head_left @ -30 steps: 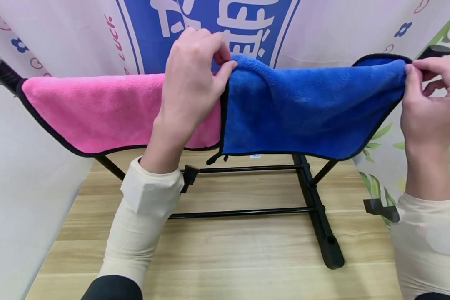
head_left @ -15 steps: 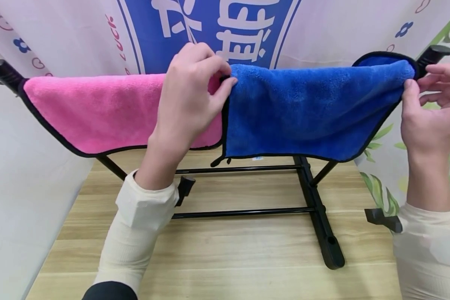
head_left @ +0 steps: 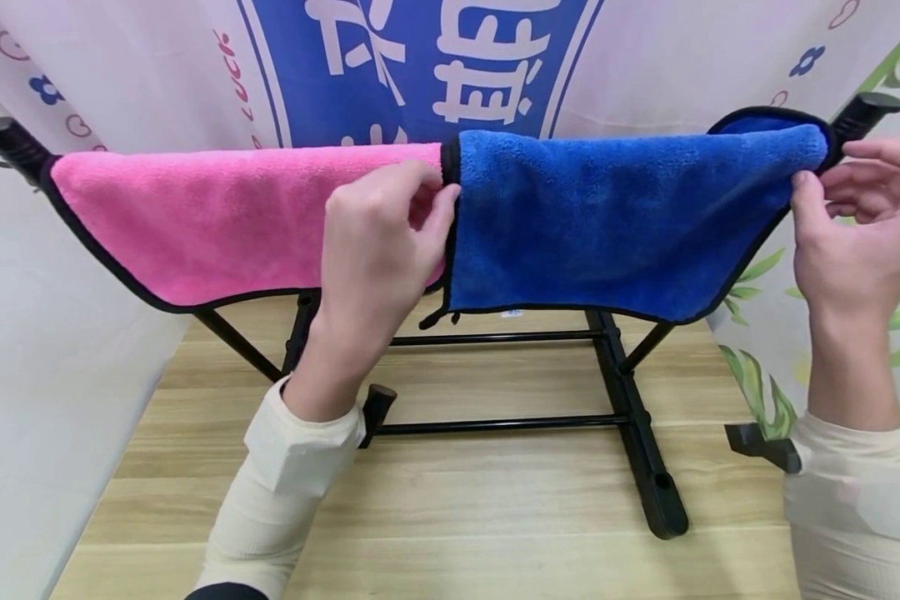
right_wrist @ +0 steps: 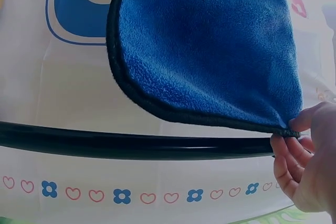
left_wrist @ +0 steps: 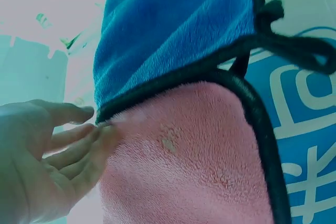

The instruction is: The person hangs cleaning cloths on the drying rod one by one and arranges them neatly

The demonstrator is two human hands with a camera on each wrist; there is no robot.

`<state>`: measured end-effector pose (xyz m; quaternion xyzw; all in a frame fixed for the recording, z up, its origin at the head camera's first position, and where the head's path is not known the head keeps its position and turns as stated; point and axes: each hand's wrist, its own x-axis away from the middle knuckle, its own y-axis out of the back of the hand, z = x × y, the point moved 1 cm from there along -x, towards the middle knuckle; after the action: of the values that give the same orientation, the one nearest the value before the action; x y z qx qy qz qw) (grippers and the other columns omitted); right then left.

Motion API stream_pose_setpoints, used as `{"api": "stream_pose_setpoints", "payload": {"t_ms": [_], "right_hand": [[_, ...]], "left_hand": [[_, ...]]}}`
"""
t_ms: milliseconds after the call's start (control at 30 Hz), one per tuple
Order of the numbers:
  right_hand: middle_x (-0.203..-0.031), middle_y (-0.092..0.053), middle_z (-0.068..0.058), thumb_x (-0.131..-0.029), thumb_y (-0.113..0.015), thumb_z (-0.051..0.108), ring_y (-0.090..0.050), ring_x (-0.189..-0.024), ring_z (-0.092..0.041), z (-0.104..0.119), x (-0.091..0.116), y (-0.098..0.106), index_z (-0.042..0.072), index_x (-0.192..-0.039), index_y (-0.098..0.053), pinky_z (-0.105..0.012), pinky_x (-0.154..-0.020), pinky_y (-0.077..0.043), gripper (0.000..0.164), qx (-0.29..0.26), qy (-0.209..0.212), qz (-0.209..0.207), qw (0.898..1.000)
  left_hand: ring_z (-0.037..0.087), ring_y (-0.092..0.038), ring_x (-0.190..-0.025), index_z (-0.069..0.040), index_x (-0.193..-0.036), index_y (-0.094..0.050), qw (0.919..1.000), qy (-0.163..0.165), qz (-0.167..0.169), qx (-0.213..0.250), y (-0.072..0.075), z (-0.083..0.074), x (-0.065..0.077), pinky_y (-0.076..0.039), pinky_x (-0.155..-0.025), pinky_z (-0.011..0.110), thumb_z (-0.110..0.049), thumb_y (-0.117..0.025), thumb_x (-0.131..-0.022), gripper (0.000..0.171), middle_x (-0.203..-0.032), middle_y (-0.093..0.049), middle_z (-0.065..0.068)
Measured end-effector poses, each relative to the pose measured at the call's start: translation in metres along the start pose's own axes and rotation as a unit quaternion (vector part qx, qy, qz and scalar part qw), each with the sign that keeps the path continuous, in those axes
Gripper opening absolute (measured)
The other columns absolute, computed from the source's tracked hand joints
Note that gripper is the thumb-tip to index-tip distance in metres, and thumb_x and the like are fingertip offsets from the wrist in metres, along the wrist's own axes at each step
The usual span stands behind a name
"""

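A blue plush towel (head_left: 630,225) with black trim hangs folded over the top of a black rack (head_left: 622,392). Beside it to the left hangs a pink towel (head_left: 195,217), also black-edged. My left hand (head_left: 378,242) is in front of the seam between them, thumb and finger pinching the blue towel's black edge just below the bar. In the left wrist view the fingertips of the left hand (left_wrist: 58,156) meet that edge. At the far right end, my right hand (head_left: 862,217) pinches the blue towel's outer edge between thumb and fingers, with the other fingers loosely bent.
The rack stands on a wooden tabletop (head_left: 480,508). Its black end caps (head_left: 877,102) stick out past the towels. Behind hangs a white curtain (head_left: 645,58) with a blue printed panel (head_left: 420,75). A small black loop (head_left: 431,319) dangles at the blue towel's lower left corner.
My left hand has moved down along the seam, uncovering the towels' top corners, and the blue towel's raised left corner now lies flat. My right hand has slid slightly down its outer edge.
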<state>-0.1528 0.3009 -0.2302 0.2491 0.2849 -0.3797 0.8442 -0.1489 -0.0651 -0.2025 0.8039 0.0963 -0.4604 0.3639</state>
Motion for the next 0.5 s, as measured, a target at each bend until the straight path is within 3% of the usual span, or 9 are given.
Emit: {"api": "stream_pose_setpoints", "payload": {"t_ms": [67,167,233,333,500], "right_hand": [[-0.090,-0.059,0.020,-0.093,-0.073,0.017,-0.056,-0.078,0.007,0.004,0.000,-0.001,0.014,-0.126,-0.066,-0.014,-0.080,-0.047,0.033,-0.003,-0.033,-0.005,0.999],[-0.090,-0.059,0.020,-0.094,-0.072,0.016,-0.056,-0.080,0.006,0.004,0.000,-0.001,0.013,-0.126,-0.066,-0.014,-0.080,-0.047,0.033,-0.001,-0.029,-0.004,1.000],[-0.091,-0.058,0.020,-0.095,-0.071,0.017,-0.056,-0.081,0.007,0.003,0.000,-0.002,0.013,-0.127,-0.066,-0.014,-0.081,-0.047,0.033,0.006,-0.022,-0.003,1.000],[-0.092,-0.056,0.021,-0.096,-0.070,0.019,-0.056,-0.081,0.008,0.002,-0.001,-0.002,0.014,-0.126,-0.067,-0.014,-0.082,-0.048,0.031,0.016,-0.006,-0.005,1.000],[-0.091,-0.057,0.019,-0.096,-0.071,0.019,-0.057,-0.078,0.008,0.005,0.000,-0.003,0.014,-0.123,-0.069,-0.014,-0.081,-0.047,0.028,-0.001,-0.022,-0.018,1.000]], "left_hand": [[0.026,-0.069,-0.072,0.006,-0.096,-0.073,0.9991,0.029,0.015,0.026,-0.001,-0.002,0.003,-0.060,-0.070,0.033,-0.011,-0.073,-0.097,0.017,-0.084,-0.073,0.017],[0.026,-0.073,-0.077,0.008,-0.102,-0.073,0.9951,0.068,0.025,0.068,-0.005,-0.003,0.006,-0.063,-0.074,0.034,-0.010,-0.075,-0.095,0.020,-0.090,-0.076,0.018],[0.026,-0.075,-0.079,0.009,-0.105,-0.073,0.9919,0.081,0.013,0.097,-0.009,-0.002,0.007,-0.063,-0.075,0.034,-0.009,-0.076,-0.094,0.020,-0.092,-0.077,0.018],[0.024,-0.075,-0.078,0.009,-0.105,-0.074,0.9885,0.074,-0.024,0.130,-0.017,0.000,0.009,-0.063,-0.073,0.031,-0.005,-0.078,-0.092,0.019,-0.092,-0.077,0.018],[0.022,-0.074,-0.074,0.011,-0.105,-0.075,0.9850,0.032,-0.061,0.158,-0.028,-0.002,0.008,-0.061,-0.071,0.026,-0.002,-0.076,-0.093,0.018,-0.090,-0.077,0.018]]}}
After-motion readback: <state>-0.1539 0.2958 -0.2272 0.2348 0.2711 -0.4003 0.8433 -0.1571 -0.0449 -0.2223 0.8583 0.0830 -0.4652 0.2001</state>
